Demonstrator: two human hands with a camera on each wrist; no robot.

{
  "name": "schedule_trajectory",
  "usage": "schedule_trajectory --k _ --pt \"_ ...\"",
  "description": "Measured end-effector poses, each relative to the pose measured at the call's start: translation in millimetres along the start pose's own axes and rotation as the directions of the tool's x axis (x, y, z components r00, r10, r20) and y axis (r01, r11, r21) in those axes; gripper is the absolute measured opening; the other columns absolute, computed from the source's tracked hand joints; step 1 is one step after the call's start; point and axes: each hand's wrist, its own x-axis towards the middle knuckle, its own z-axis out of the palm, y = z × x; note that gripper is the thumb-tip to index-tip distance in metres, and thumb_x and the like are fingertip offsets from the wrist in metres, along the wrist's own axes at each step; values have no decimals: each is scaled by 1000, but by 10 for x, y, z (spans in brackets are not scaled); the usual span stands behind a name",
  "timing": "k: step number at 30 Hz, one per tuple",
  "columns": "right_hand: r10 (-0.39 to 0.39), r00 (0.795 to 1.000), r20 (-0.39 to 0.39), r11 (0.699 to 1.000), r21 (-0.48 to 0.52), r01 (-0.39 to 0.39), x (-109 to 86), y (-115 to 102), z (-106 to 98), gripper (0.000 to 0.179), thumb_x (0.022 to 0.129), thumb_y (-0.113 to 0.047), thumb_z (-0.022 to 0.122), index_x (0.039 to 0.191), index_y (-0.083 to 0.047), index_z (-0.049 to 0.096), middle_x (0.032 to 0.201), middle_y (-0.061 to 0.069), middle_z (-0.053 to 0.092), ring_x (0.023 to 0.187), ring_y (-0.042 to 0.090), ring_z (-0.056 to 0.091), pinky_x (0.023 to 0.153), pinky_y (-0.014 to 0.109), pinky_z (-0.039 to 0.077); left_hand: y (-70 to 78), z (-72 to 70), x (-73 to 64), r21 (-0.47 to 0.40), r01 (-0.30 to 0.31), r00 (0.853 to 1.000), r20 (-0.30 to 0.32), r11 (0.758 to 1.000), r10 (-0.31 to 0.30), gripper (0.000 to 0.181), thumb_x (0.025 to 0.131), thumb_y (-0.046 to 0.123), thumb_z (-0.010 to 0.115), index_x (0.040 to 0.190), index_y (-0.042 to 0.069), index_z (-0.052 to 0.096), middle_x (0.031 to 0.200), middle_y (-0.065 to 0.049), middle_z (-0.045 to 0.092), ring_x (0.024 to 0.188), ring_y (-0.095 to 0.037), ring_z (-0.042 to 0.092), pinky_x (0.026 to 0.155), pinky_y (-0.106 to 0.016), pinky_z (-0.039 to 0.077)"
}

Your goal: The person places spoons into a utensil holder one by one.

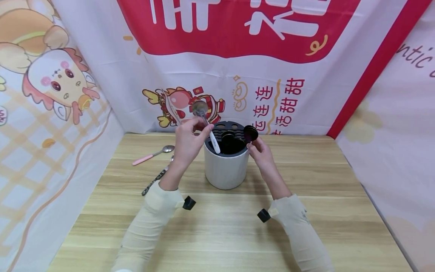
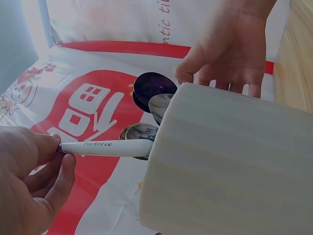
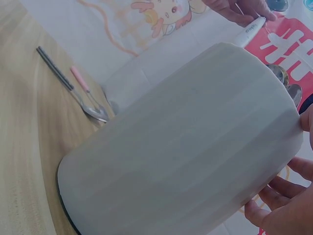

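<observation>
A white-handled spoon point(image 1: 215, 142) is pinched between thumb and fingers of my left hand point(image 1: 189, 141), close to its bowl. Its handle points down, with the tip at the top opening of a white cylindrical utensil holder point(image 1: 225, 172) with a dark slotted top. In the left wrist view, the handle end point(image 2: 142, 148) overlaps the holder's rim. My right hand point(image 1: 261, 153) grips the holder's right side, thumb at the rim and fingers along the wall. Beside that thumb, dark spoons point(image 1: 250, 133) stick up out of the holder. Silvery spoon bowls point(image 2: 160, 105) show above the rim too.
Left of the holder, a pink-handled spoon point(image 1: 149, 156) and a spoon with a dark patterned handle point(image 1: 157, 180) lie on the wooden table point(image 1: 217, 234). Printed cloth point(image 1: 289, 53) hangs behind the table and along both sides.
</observation>
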Motion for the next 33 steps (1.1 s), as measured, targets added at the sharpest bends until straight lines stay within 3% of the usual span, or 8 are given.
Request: schedule_trajectory --k 8,17,25,33 --pt "2 1000 5 1000 4 -2 -1 2 2 45 99 -8 49 144 -6 47 138 16 53 112 7 52 115 40 41 -74 72 22 17 -17 1000 6 1000 17 21 91 23 74 97 3 72 91 -12 73 84 -22 70 72 -37 64" --pt "-1 1000 4 1000 -14 1 -3 -1 -8 45 99 -8 49 144 -5 47 138 16 53 111 7 52 114 41 42 -192 145 32 47 6 999 32 999 -8 17 90 16 74 100 4 68 94 -11 73 85 -21 70 68 -31 62" --pt "-8 1000 17 1000 -8 8 13 13 -7 46 100 -7 49 146 -5 46 141 18 52 113 8 52 115 42 41 -243 175 -16 89 39 995 85 995 -47 10 92 15 72 97 8 67 91 -8 72 83 -19 67 70 -32 61" --pt "12 1000 13 1000 -11 -12 1 -10 -5 47 101 -7 48 148 -6 44 145 18 49 118 11 50 117 42 40 -285 162 -60 111 22 992 124 994 -36 13 94 21 70 101 10 66 93 -6 72 82 -18 68 72 -31 62"
